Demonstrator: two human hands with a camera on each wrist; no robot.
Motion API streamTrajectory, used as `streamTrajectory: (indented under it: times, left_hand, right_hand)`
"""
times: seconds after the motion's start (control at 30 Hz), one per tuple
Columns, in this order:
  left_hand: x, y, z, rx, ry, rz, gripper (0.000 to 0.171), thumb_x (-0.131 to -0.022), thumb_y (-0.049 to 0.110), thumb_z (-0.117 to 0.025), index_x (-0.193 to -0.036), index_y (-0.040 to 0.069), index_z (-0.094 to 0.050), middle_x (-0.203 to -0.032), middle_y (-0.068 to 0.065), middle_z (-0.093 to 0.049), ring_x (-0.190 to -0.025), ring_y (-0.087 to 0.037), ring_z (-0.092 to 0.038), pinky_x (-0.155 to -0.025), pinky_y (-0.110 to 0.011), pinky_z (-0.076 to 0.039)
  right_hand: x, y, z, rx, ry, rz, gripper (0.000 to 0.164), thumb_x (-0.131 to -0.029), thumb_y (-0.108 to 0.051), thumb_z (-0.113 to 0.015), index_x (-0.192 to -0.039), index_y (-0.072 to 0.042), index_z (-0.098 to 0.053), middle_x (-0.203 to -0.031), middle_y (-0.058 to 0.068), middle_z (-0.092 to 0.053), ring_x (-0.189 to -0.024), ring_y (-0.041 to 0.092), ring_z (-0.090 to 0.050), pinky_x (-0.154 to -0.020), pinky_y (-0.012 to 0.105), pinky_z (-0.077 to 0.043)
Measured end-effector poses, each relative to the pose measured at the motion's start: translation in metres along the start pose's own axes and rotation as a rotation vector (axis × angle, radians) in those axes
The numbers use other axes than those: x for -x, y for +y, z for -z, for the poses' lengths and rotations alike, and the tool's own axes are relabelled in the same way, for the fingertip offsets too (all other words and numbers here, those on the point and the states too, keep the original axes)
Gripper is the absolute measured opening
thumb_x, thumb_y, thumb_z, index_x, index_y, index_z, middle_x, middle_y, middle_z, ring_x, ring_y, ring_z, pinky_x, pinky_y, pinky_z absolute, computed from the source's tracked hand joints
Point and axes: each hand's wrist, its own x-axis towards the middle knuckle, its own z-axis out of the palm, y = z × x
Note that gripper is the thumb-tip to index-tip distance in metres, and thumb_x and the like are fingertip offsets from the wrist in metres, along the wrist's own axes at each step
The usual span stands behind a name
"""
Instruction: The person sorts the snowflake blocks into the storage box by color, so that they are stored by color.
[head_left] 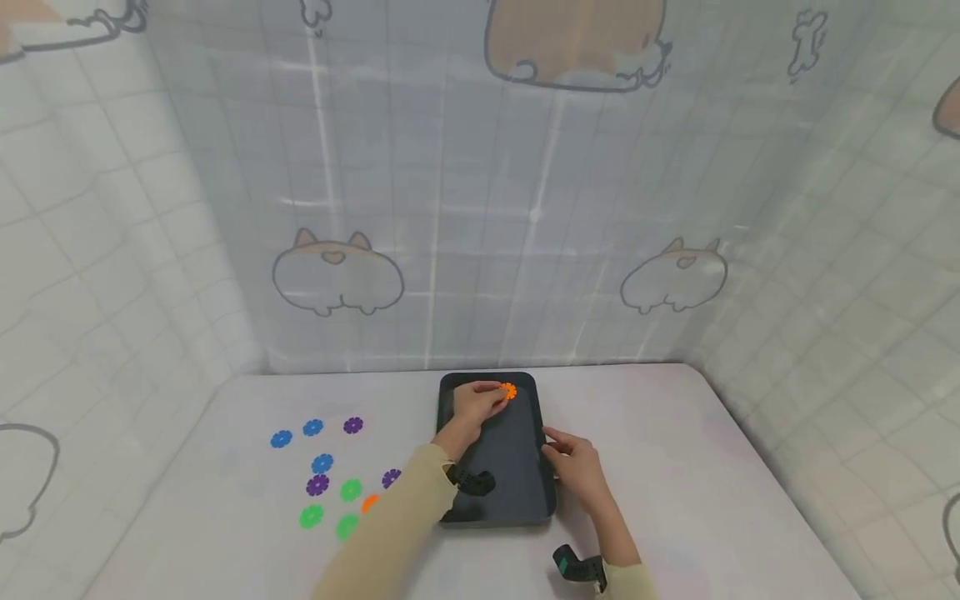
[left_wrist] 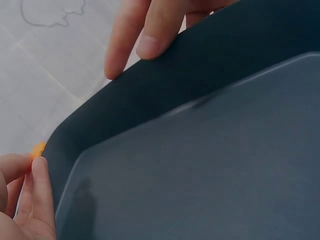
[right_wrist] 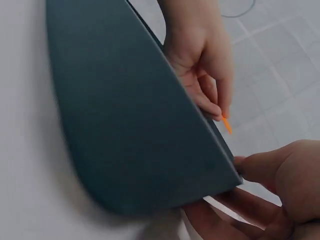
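Note:
My left hand pinches an orange notched plastic disc between thumb and fingers, above the far end of a dark rectangular tray. In the left wrist view the disc overlaps the tray's rim near a corner. My right hand grips the tray's right side, its thumb at the rim and its other fingers lower on the outer wall. Seen from the right wrist, the disc appears edge-on in the left fingertips. The tray's floor is bare where it shows; my left forearm hides part of its left side.
Left of the tray, flat on the white table, lie several notched discs: blue, purple, green and a partly hidden orange one. A pale patterned curtain rises behind the table and on both sides.

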Motion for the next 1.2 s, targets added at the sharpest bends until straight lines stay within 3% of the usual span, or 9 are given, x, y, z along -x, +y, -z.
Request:
streamTrajectory:
  times: [0.23,0.4,0.7,1.2]
  left_hand:
    - [-0.012,-0.007,-0.012,0.017,0.029,0.016,0.020,-0.084,-0.004,-0.071,-0.105,-0.007,-0.069,-0.107,-0.023,-0.065,-0.091,-0.029,-0.070,-0.076,-0.031,-0.057]
    - [-0.018,-0.014,-0.016,0.000,0.064,0.019,0.020,-0.084,-0.006,-0.070,-0.104,-0.008,-0.069,-0.108,-0.024,-0.064,-0.090,-0.029,-0.070,-0.075,-0.032,-0.058]
    - [-0.031,-0.024,-0.025,-0.047,0.088,-0.011,0.020,-0.081,-0.008,-0.072,-0.101,-0.009,-0.070,-0.101,-0.022,-0.067,-0.089,-0.030,-0.070,-0.072,-0.030,-0.058]
    - [-0.034,-0.029,-0.030,-0.221,0.095,-0.052,0.017,-0.082,-0.010,-0.071,-0.098,-0.008,-0.073,-0.097,-0.021,-0.068,-0.079,-0.025,-0.071,-0.066,-0.030,-0.058]
  right_hand:
    - [-0.002,-0.003,0.010,0.025,-0.112,0.035,0.041,-0.095,-0.009,-0.062,-0.135,-0.005,-0.057,-0.108,0.019,-0.067,-0.071,0.022,-0.063,-0.054,0.034,-0.057]
    - [0.000,-0.003,0.014,0.030,-0.166,0.035,0.045,-0.095,-0.010,-0.062,-0.139,-0.005,-0.053,-0.108,0.020,-0.067,-0.068,0.021,-0.063,-0.053,0.034,-0.057]
    - [0.000,0.001,0.013,-0.015,-0.181,0.034,0.047,-0.096,-0.013,-0.062,-0.141,-0.006,-0.051,-0.113,0.023,-0.065,-0.078,0.023,-0.068,-0.056,0.035,-0.058]
    - [0.002,0.000,0.013,-0.025,-0.175,0.029,0.047,-0.096,-0.012,-0.061,-0.141,-0.006,-0.051,-0.109,0.020,-0.066,-0.075,0.022,-0.065,-0.055,0.034,-0.058]
